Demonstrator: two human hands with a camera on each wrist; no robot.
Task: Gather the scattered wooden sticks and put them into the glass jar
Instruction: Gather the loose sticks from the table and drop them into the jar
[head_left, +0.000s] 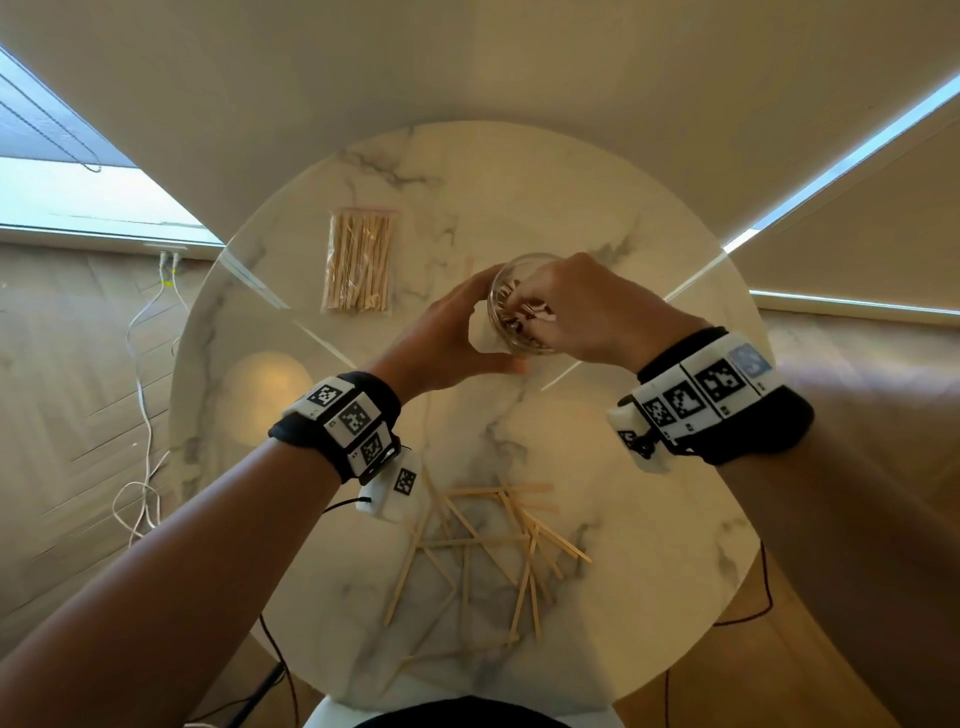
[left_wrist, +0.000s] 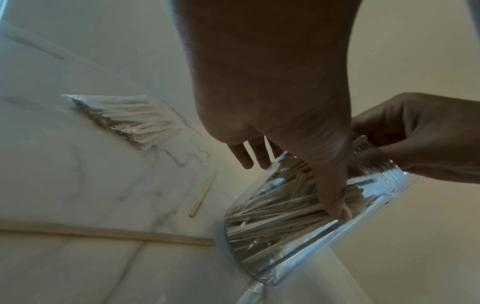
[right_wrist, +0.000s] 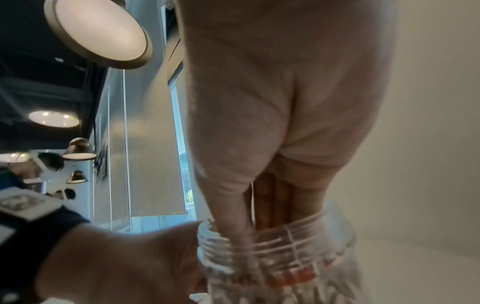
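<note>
A clear glass jar (head_left: 511, 340) with several wooden sticks inside stands tilted on the round marble table (head_left: 634, 483), near its middle. My left hand (head_left: 462, 332) grips the jar's side, thumb (left_wrist: 335, 195) across the glass (left_wrist: 285, 242). My right hand (head_left: 540, 317) reaches into the jar's threaded mouth (right_wrist: 285, 242) from above, thumb and fingers (right_wrist: 283, 201) bunched together on sticks; the fingertips are hidden inside. Several loose wooden sticks (head_left: 488, 545) lie crisscrossed near the table's front edge.
A sealed plastic bag of sticks (head_left: 358, 260) (left_wrist: 130, 119) lies at the back left of the table. One stray stick (left_wrist: 203, 193) lies just behind the jar. White cables (head_left: 140, 415) trail over the floor on the left.
</note>
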